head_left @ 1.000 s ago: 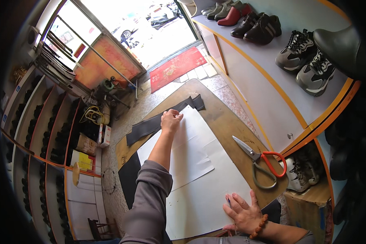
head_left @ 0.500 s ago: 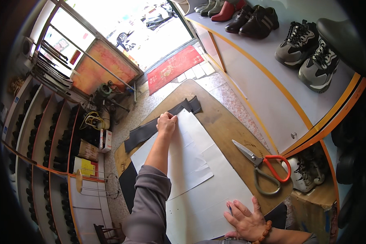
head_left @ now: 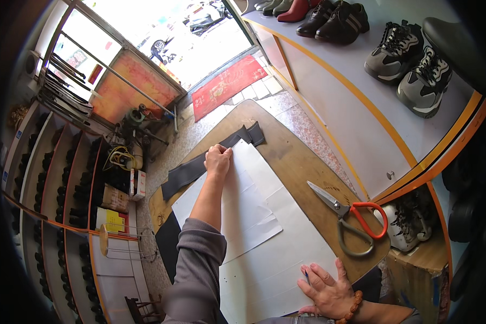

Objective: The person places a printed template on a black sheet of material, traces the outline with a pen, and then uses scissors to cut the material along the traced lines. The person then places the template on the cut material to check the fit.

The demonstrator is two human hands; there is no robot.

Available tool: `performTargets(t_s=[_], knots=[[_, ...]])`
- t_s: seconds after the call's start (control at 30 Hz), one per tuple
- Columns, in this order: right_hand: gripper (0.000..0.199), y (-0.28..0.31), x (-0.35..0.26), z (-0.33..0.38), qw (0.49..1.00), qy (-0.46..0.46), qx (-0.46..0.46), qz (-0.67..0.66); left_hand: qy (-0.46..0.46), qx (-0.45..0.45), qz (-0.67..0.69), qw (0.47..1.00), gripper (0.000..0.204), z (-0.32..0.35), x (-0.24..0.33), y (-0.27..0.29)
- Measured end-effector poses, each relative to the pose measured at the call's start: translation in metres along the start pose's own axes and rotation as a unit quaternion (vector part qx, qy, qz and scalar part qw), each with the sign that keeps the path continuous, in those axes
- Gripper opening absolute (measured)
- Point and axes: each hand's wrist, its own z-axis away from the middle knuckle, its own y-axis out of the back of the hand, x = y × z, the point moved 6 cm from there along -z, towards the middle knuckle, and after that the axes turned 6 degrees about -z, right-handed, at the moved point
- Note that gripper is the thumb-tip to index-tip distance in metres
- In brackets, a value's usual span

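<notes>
Left hand (head_left: 218,160) is curled into a fist at the far edge of the big white paper sheet (head_left: 264,237) on the wooden table (head_left: 297,162), right hand (head_left: 329,286) pressed flat on its near corner, fingers spread, with scissors (head_left: 351,221) lying nearby.

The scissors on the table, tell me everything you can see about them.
The scissors are large, with long silvery metal blades and two handle loops, one orange-red and one grey. They lie flat and shut on the brown wooden table, blade tips pointing toward the white paper sheets, handles toward the table's right edge. Neither hand touches them; the right hand rests on the paper nearer the person, and the left hand is at the paper's far end.
</notes>
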Motion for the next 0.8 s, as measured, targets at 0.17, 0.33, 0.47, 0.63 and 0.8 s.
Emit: performTargets(t_s=[0.17,0.33,0.47,0.63,0.8], knots=[[0.069,0.003,-0.002,-0.001,0.996,0.014,0.007,0.091,0.007,-0.006,-0.003,1.0,0.024,0.0,0.0,-0.001],[0.073,0.006,-0.002,-0.005,0.998,0.012,0.019,0.054,-0.022,0.009,-0.032,0.999,0.026,-0.009,-0.008,-0.008],[0.075,0.003,0.004,-0.003,1.0,-0.004,0.002,0.008,-0.073,-0.003,-0.007,0.997,0.029,-0.024,-0.02,-0.019],[0.078,-0.002,0.006,0.002,0.999,-0.006,0.011,-0.033,-0.115,0.002,0.044,0.992,0.027,-0.042,-0.029,-0.021],[0.08,-0.006,0.006,0.002,0.998,0.002,0.031,-0.053,-0.11,-0.021,0.096,0.989,0.023,-0.043,-0.031,-0.023]])
